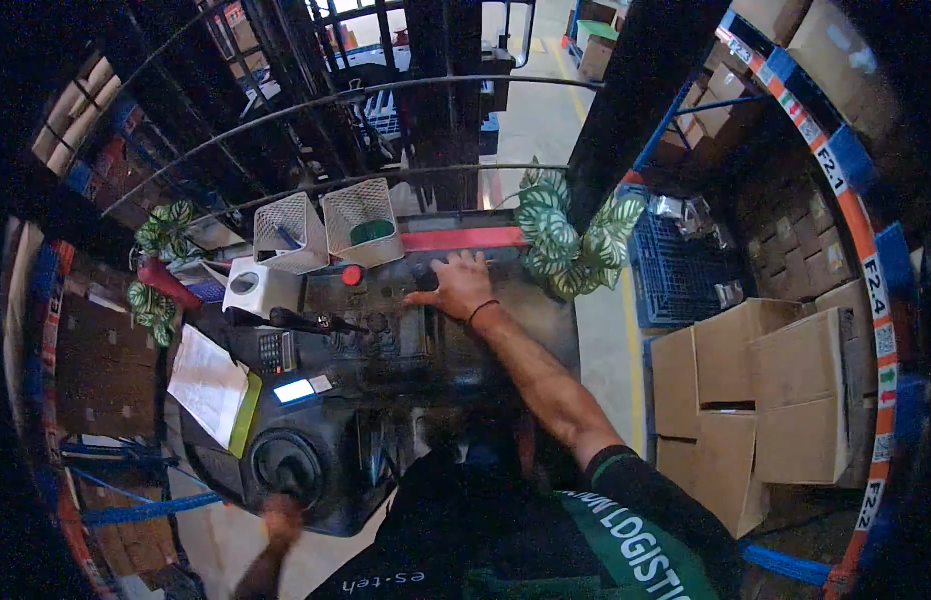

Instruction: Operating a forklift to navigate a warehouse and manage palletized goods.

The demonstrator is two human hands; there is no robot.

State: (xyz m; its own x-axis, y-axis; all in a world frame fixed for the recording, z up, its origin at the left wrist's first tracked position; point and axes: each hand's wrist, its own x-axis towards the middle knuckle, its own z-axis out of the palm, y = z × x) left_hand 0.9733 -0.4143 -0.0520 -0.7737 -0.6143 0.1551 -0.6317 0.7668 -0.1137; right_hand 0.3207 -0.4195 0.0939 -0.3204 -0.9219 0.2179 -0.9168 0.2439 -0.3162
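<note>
- A worker's left hand (283, 518), blurred, meets the near edge of a steering wheel (286, 462), presumably to steady or turn it; whether the fingers close around it cannot be told.
- The wheel, round, black and dished, sits at the near left of a dark console (456, 350).
- Just beyond, a lit phone (298, 391), a calculator (277, 352) and papers (208, 385) lie face up, likely for easy reading.
- Black levers (306, 321) stand past the calculator.
- The right hand (464, 287) spreads palm down at the console's far side, fingers apart, nothing visibly gripped, perhaps for support.
- Farther off, white baskets (346, 212) keep small items together below metal bars (466, 78).
</note>
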